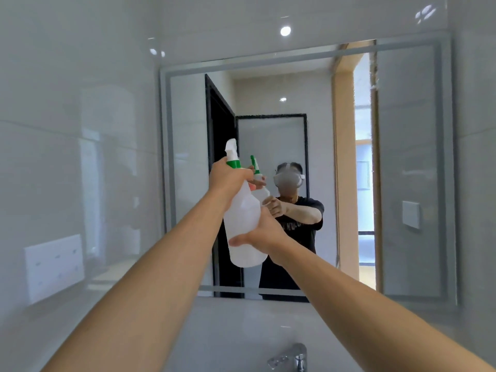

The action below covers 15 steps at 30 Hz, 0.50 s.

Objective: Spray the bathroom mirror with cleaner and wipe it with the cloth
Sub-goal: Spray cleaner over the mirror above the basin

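Note:
A translucent white spray bottle (243,218) with a white and green trigger head is held up in front of the bathroom mirror (408,162), nozzle pointing at the glass. My left hand (228,178) grips its neck at the trigger. My right hand (264,234) cups the lower body of the bottle from the right. The mirror fills the wall ahead and reflects a person holding the bottle. No cloth is in view.
A chrome faucet (296,357) sits at the bottom edge below the mirror. Glossy white tiled walls stand to the left and right. A white switch panel (53,267) is on the left wall.

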{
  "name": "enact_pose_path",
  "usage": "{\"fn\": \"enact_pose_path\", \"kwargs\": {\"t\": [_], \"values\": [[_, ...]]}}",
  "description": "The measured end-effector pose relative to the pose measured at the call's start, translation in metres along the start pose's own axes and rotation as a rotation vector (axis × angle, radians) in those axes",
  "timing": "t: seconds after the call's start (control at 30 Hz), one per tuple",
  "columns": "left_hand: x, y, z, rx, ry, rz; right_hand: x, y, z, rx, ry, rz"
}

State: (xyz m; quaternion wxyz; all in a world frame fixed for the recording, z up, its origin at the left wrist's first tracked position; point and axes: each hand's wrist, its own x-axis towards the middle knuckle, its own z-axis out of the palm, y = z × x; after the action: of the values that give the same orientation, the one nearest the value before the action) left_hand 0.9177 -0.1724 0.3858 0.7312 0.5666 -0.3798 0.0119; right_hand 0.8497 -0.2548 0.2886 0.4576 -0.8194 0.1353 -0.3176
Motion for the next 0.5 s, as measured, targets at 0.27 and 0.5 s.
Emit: {"fn": "enact_pose_path", "kwargs": {"t": [0.27, 0.5], "values": [[0.004, -0.012, -0.062, 0.125, 0.176, -0.028, 0.004, -0.013, 0.058, 0.004, -0.150, 0.002], [-0.015, -0.031, -0.107, 0.224, 0.281, -0.066, -0.006, -0.007, 0.106, 0.015, -0.241, 0.001]]}}
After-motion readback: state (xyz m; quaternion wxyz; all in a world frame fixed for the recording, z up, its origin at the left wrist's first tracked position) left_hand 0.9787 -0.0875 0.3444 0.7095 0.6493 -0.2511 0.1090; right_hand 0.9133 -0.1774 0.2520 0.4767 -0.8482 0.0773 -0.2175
